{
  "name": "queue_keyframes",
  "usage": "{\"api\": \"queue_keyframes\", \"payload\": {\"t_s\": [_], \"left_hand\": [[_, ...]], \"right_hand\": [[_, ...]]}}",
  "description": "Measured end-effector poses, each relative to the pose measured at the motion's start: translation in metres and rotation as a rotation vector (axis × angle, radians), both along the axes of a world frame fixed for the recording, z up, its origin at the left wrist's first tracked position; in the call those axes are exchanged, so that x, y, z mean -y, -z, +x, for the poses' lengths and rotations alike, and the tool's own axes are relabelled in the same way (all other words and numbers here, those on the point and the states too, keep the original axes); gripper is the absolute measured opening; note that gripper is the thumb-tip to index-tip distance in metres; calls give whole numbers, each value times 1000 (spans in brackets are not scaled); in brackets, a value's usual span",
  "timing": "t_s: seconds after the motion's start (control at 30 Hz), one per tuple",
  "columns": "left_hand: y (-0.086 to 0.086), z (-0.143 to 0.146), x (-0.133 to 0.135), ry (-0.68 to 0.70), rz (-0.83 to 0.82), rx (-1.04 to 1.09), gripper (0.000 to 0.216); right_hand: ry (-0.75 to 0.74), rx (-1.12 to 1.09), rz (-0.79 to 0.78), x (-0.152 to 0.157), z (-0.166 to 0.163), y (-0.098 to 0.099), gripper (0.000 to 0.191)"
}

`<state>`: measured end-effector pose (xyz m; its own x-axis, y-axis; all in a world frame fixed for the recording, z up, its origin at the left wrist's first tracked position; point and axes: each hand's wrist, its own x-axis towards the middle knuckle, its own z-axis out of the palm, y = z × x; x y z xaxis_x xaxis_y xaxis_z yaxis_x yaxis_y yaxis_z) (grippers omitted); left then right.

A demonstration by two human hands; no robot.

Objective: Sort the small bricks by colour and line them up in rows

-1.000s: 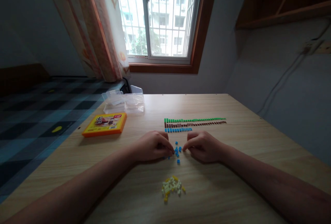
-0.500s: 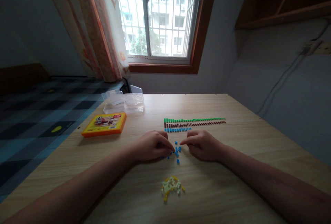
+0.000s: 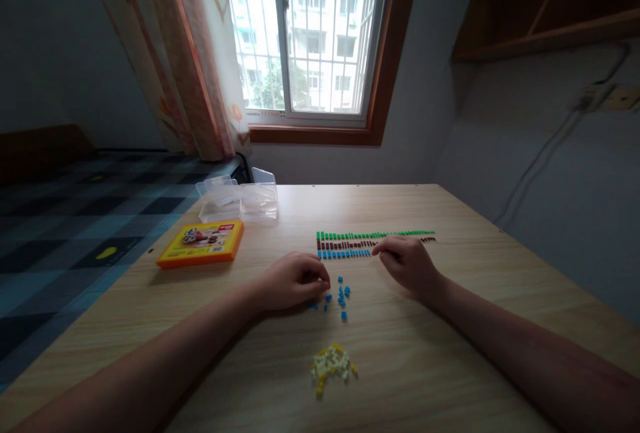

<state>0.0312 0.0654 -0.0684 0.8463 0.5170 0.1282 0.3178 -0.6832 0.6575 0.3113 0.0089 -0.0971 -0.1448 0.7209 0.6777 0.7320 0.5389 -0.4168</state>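
Note:
Three rows of tiny blocks lie on the wooden table (image 3: pixel 475 300): a green row (image 3: pixel 370 234), a brown row (image 3: pixel 345 244) and a shorter blue row (image 3: pixel 344 254). My right hand (image 3: pixel 407 263) is pinched at the right end of the blue row; whether it holds a block is too small to tell. My left hand (image 3: pixel 293 283) rests curled on the table, fingertips beside several loose blue blocks (image 3: pixel 340 296). A small heap of pale yellow blocks (image 3: pixel 331 365) lies nearer to me.
An orange-edged yellow box (image 3: pixel 203 244) lies at the left of the table, with clear plastic containers (image 3: pixel 240 198) behind it. A checked bed cover (image 3: pixel 75 233) is off to the left. A window (image 3: pixel 305 33) and curtain (image 3: pixel 185 53) stand behind the table.
My right hand has left the loose blue blocks and moved up and right to the end of the blue row. My left hand has stayed put.

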Motion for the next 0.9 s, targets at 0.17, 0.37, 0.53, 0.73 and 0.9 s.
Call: {"api": "queue_keyframes", "payload": {"t_s": [0.17, 0.37, 0.53, 0.73, 0.9], "left_hand": [[2, 1, 0, -37, -10, 26, 18], [2, 0, -1, -51, -25, 32, 18], [1, 1, 1, -54, -22, 45, 18], [1, 1, 1, -56, -24, 29, 18], [2, 1, 0, -58, -17, 20, 17]], "right_hand": [[115, 29, -3, -8, 9, 2, 25], [91, 134, 60, -9, 7, 0, 28], [74, 167, 41, -8, 6, 0, 29], [62, 192, 9, -6, 3, -1, 30], [73, 247, -9, -2, 0, -2, 33]]}}
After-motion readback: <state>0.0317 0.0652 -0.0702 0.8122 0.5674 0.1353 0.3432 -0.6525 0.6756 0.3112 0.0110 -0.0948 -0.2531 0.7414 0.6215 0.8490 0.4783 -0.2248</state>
